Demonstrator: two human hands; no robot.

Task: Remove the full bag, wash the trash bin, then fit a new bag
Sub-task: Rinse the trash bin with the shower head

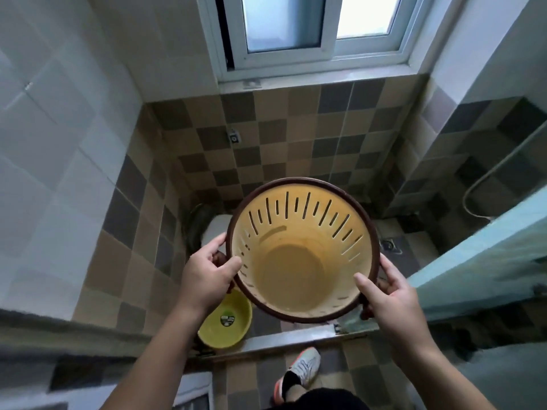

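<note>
Both hands, left hand (207, 272) and right hand (390, 303), hold the bagless trash bin (299, 261) aloft by its dark rim, fingers curled round it. Any water inside could escape through the wall slots if tipped.

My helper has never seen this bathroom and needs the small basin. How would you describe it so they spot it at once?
Look at the tiled floor just inside the metal threshold. The basin sits there, below the left hand gripping the trash bin. It is yellow-green, solid-walled, with a round dark sticker inside, whereas the bin is slotted and brown-rimmed.
</note>
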